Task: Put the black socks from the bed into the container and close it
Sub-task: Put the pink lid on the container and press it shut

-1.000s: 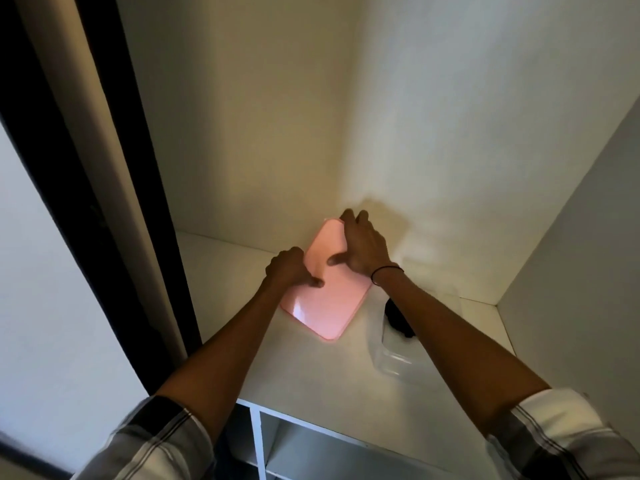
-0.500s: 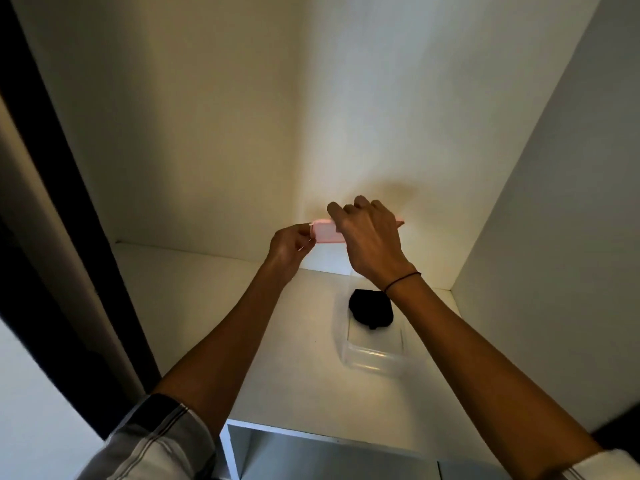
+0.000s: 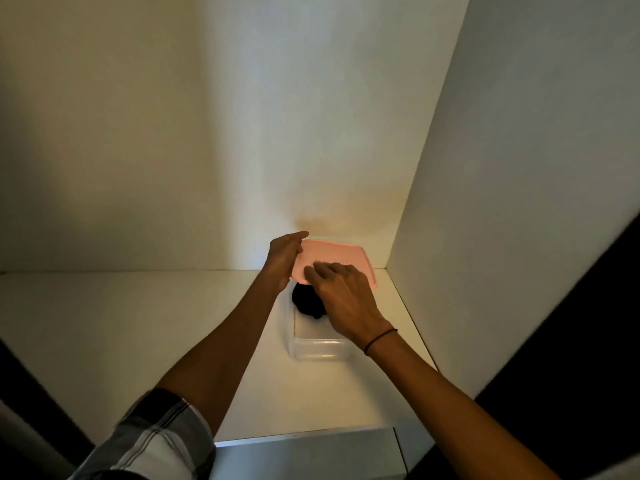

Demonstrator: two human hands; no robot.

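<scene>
Above the clear container (image 3: 320, 344), on the white shelf (image 3: 138, 323) near the right-hand wall: a pink lid (image 3: 334, 259), held tilted and not yet seated. Inside the container, toward its far end: black socks (image 3: 306, 303), dark and bunched, already off the bed and in place. So the first half of the task reads as done; closing remains.

Left of the container's far end: left hand (image 3: 284, 259), fingers curled around the lid's left edge, thumb on top, clearly gripping. Over the container's middle: right hand (image 3: 343, 296), fingers (image 3: 317, 268) spread flat on the lid's near edge, pressing or steadying rather than pinching; hard to tell whether anything wraps underneath.

Lid's far edge lifted clear of the container, near edge lower and hidden behind the right hand; contact with the rim not visible. Container's near end open and uncovered.

Left to do, by judgement: lower the lid square over the rim, line up all four corners, press down until shut.
</scene>
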